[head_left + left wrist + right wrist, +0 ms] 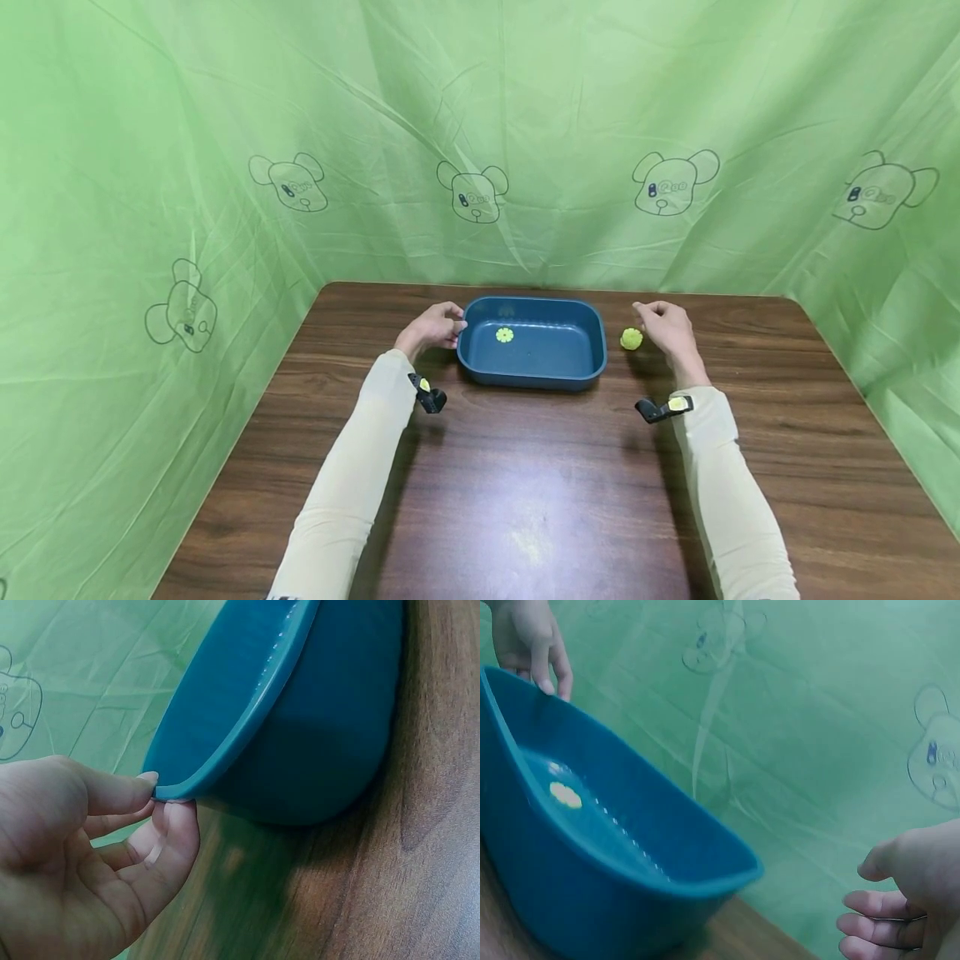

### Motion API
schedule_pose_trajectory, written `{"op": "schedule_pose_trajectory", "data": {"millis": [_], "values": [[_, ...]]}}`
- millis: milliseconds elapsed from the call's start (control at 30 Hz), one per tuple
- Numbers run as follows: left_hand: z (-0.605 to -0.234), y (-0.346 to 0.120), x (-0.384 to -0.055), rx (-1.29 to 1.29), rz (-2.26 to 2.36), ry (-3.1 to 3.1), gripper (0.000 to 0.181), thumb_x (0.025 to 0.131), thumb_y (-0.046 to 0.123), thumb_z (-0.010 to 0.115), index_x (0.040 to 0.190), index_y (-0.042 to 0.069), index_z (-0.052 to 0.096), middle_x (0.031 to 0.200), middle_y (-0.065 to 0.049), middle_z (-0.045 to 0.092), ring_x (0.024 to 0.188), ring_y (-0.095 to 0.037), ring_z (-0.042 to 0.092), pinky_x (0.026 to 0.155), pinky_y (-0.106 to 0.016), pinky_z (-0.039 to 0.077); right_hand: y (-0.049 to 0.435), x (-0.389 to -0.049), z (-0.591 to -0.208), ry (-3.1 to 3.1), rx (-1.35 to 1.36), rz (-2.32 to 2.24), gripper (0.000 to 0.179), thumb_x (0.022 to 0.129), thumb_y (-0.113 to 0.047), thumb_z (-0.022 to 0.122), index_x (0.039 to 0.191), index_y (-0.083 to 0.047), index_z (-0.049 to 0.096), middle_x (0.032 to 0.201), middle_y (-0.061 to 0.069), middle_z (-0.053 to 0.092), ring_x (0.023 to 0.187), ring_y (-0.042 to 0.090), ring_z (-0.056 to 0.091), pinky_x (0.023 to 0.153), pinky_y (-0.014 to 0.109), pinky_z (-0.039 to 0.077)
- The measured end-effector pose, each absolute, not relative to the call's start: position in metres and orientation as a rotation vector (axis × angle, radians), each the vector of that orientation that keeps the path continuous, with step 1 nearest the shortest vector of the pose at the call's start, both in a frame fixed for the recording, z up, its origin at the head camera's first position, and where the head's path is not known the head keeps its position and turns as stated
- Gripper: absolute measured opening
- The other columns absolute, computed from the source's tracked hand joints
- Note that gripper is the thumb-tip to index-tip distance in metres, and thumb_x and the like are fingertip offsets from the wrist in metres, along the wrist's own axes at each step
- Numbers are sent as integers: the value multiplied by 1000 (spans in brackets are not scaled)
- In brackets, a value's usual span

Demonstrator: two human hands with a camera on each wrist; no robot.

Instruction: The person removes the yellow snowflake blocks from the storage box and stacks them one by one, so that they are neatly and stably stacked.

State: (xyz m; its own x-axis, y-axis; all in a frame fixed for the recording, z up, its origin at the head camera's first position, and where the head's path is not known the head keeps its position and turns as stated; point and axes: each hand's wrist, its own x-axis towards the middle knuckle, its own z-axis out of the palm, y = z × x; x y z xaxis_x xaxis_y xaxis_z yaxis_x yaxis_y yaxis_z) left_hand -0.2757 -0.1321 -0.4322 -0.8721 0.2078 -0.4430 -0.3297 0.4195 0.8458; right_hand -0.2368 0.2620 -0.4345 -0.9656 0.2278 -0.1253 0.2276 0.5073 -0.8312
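Note:
A blue rectangular plastic basin (531,383) with rounded corners stands on the wooden table. My left hand (437,325) pinches its left rim; in the left wrist view the thumb lies on the inner side of the rim (225,754) and the fingers curl beneath it. Inside, toward the left, lies a small flat yellow flower-shaped piece (504,335). To the right of the basin, my right hand (670,329) is held with fingers loosely bent and nothing between them, as the right wrist view shows. A small yellow-green rounded piece (632,338) appears just left of that hand, below its fingertips.
The brown wooden table (525,500) extends toward me on all sides of the basin. A green curtain (570,100) printed with bear heads hangs behind and at both sides of it. Black camera mounts (430,395) sit on both wrists over pale sleeves.

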Motion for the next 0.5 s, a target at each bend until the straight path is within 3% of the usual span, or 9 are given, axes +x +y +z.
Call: {"op": "schedule_pose_trajectory", "data": {"millis": [167, 367, 500], "values": [[-431, -132, -275, -99, 1461, 2193, 34, 98, 6, 50, 130, 1, 42, 86, -8, 51, 67, -15, 53, 96, -50, 48, 245, -240, -425, -2719, -376, 1522, 49, 96, -47, 49, 112, -3, 62, 103, 8, 64, 87, 12, 59, 79, 27, 48], [-431, -132, -275, -94, 1450, 2201, 33, 98, 7, 49, 130, 2, 42, 85, -7, 51, 67, -15, 53, 96, -48, 49, 225, -245, -421, -2729, -291, 1477, 46, 96, -42, 50, 113, -1, 63, 107, 15, 66, 83, 11, 60, 73, 23, 49], [-432, -132, -275, -98, 1453, 2199, 32, 98, 7, 50, 129, 2, 43, 84, -7, 51, 67, -15, 53, 97, -49, 48, 210, -246, -421, -2730, -256, 1443, 43, 96, -41, 52, 111, -3, 65, 108, 17, 67, 85, 18, 62, 69, 23, 47]]}}
